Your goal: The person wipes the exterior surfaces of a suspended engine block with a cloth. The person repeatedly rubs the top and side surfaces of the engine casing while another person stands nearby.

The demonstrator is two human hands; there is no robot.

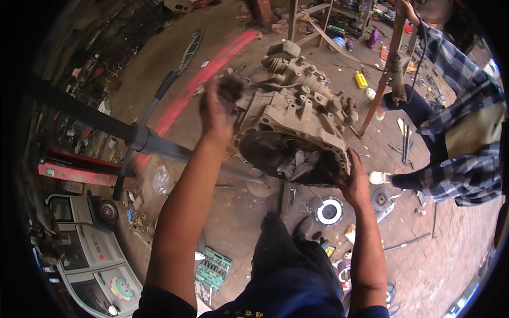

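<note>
A dusty, sand-coloured gearbox (305, 108) is in front of me at chest height, the open mouth of its bell housing facing me. Inside that dark mouth, a finned grey piece (302, 165) shows. My left hand (214, 117), slightly blurred, is closed against the gearbox's left side, beside a dark round part (231, 89). My right hand (354, 183) grips the lower right rim of the bell housing, thumb on the outer edge and fingers partly hidden inside. What supports the gearbox from beneath is mostly hidden.
A grey pole (164, 148) slants in from the left, near a red lift arm (212, 69). Another person in a plaid shirt (466, 79) is at right, beside a rusty post (379, 100). A clutch cover (329, 211), clutch disc (380, 199) and green socket set (213, 268) lie on the floor.
</note>
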